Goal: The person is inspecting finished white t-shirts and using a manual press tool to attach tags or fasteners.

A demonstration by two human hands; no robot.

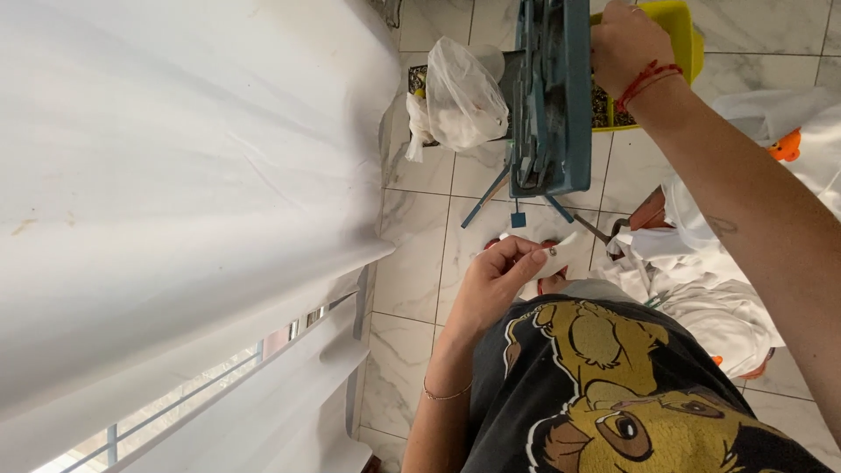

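Observation:
My right hand (626, 44) reaches forward and grips the top edge of a teal box (550, 96) that is tilted on its side, with grey-blue flat pieces inside. A small blue square piece (518, 219) and thin blue sticks (484, 203) show just below the box. My left hand (501, 273) is held close to my body, fingers pinched on a small white piece (555, 252). A red cord is tied around my right wrist and a thin bracelet sits on my left.
A white curtain (175, 175) fills the left side. A white plastic bag (460, 96) sits next to the box, with a yellow tub (679, 26) behind it. White cloth (718, 298) and an orange toy (786, 144) lie on the marble tile floor (412, 263).

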